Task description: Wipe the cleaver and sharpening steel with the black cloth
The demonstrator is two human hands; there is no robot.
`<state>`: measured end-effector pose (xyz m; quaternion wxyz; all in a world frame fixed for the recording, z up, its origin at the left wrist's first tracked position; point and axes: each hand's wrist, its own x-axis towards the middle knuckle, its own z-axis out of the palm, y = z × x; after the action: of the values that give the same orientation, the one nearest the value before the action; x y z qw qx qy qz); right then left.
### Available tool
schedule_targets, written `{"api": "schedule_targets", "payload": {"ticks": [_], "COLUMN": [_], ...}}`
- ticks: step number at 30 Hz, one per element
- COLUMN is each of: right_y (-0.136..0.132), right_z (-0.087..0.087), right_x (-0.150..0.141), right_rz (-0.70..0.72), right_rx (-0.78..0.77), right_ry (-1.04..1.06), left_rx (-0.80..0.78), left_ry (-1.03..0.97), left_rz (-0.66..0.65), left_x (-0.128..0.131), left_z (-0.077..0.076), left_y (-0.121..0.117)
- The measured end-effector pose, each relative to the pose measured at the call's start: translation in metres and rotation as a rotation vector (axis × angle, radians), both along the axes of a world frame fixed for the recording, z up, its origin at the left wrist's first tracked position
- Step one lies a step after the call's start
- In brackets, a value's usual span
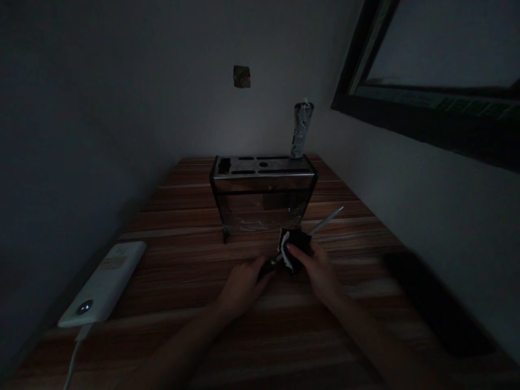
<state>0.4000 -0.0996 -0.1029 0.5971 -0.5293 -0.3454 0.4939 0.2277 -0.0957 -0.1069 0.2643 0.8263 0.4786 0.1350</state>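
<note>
In the dim head view, my left hand (244,286) is closed around the dark handle of a knife (327,220). Its thin, pale blade points up and to the right. My right hand (320,271) presses a folded black cloth (298,246) with a white edge around the middle of the blade, thumb on top. The cloth hides that stretch of blade. Just beyond both hands stands a knife rack (266,174) with a slotted metal top and clear front. From its back right slot rises a grey, speckled handle (301,132).
A white power bank (109,279) with a cable (73,355) lies on the left of the wood-grain table (182,265). At the right lies a long, flat black object (436,303). Walls close in behind and on both sides; a dark window frame (406,114) is upper right.
</note>
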Motion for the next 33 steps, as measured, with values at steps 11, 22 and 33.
{"api": "schedule_targets", "payload": {"ticks": [11, 22, 33], "right_y": [0.024, 0.032, 0.026], "right_z": [0.008, 0.023, 0.017], "right_x": [0.038, 0.067, 0.045], "right_rz": [-0.337, -0.571, -0.386], "right_rx": [0.152, 0.277, 0.142], "right_ry": [0.156, 0.216, 0.232], "left_rx": [-0.022, 0.007, -0.010], "left_ry": [0.023, 0.083, 0.031], "left_rz": [0.003, -0.030, -0.006], "left_x": [0.000, -0.001, -0.002], "left_z": [0.004, 0.004, 0.001], "left_y": [-0.001, -0.001, 0.000]}}
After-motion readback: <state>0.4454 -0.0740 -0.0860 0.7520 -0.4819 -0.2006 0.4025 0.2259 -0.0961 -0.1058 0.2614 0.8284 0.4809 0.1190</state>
